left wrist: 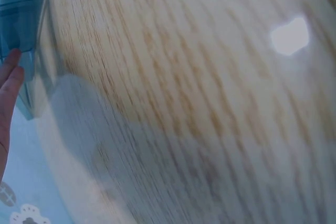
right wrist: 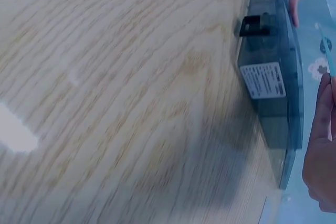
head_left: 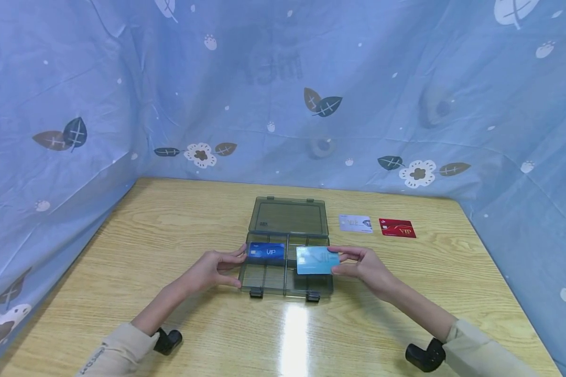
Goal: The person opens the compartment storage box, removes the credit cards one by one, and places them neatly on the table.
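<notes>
A smoky clear plastic divided box (head_left: 264, 280) lies on the table with its lid (head_left: 290, 217) folded back. My left hand (head_left: 218, 269) touches the box's left side with fingers and thumb spread apart. A dark blue VIP card (head_left: 266, 251) lies in the left half of the box. Above the right half, my right hand (head_left: 360, 266) pinches a light blue card (head_left: 313, 262) by its right edge. The right wrist view shows that card (right wrist: 326, 51) edge-on above the right hand's fingers. In the left wrist view, the left fingertips (left wrist: 16, 59) meet the box wall.
To the right of the lid lie a silver VIP card (head_left: 355, 223) and a red VIP card (head_left: 397, 228). The wooden table (head_left: 179, 220) is bounded behind and at the sides by a blue patterned cloth (head_left: 264, 94). Two dark latches (head_left: 313, 297) stick out at the box's front.
</notes>
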A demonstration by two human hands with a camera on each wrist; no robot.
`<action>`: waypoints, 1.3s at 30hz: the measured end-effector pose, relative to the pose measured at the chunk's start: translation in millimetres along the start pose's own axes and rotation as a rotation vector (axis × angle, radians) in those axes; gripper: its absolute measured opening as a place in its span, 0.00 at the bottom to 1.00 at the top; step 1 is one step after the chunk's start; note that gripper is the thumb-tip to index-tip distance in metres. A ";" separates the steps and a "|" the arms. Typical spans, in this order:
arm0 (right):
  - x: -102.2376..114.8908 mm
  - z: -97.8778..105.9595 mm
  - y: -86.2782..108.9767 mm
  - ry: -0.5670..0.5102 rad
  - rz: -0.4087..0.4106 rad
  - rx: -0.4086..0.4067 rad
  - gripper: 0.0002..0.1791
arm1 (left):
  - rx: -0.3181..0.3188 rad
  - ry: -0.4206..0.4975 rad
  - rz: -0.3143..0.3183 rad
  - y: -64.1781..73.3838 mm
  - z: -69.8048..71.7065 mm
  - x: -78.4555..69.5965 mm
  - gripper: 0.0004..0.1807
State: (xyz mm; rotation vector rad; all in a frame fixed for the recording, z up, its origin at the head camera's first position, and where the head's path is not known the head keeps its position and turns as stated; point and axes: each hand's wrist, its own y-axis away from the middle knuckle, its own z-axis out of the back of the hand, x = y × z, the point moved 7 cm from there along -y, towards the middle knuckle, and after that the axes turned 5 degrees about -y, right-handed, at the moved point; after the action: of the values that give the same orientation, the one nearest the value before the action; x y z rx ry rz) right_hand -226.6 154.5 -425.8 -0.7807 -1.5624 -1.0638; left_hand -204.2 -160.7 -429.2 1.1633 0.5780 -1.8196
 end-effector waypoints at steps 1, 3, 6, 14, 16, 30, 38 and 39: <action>-0.5 1.8 0.4 -0.007 0.002 0.002 0.30 | -0.001 0.000 0.000 0.2 0.1 0.4 0.36; -1.1 5.7 1.4 -0.004 0.007 0.000 0.30 | -0.002 -0.002 -0.001 0.4 0.4 1.3 0.36; -1.7 12.4 2.7 0.003 0.012 -0.005 0.31 | -0.004 -0.007 -0.002 0.9 0.7 2.2 0.36; -2.7 40.3 8.3 0.023 0.017 -0.041 0.30 | -0.003 -0.001 -0.003 1.3 0.7 2.4 0.36; -3.6 49.3 9.6 0.014 0.019 -0.053 0.28 | -0.003 0.003 -0.001 1.2 0.5 2.5 0.36; -14.0 99.9 14.9 -0.055 0.039 -0.068 0.21 | -0.002 0.037 -0.005 1.3 -0.3 4.5 0.36; -21.2 119.4 14.4 0.029 0.055 -0.061 0.21 | -0.003 0.020 -0.019 -0.4 0.0 4.3 0.36; -22.2 121.5 14.1 0.032 0.051 -0.063 0.21 | -0.003 0.021 -0.017 -0.6 0.0 4.4 0.36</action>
State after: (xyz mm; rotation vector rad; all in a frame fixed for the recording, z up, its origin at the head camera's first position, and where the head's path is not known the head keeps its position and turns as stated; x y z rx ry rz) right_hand -256.1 272.5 -451.5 -0.8383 -1.4810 -1.0871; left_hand -205.5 -162.3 -433.2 1.1805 0.6039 -1.8223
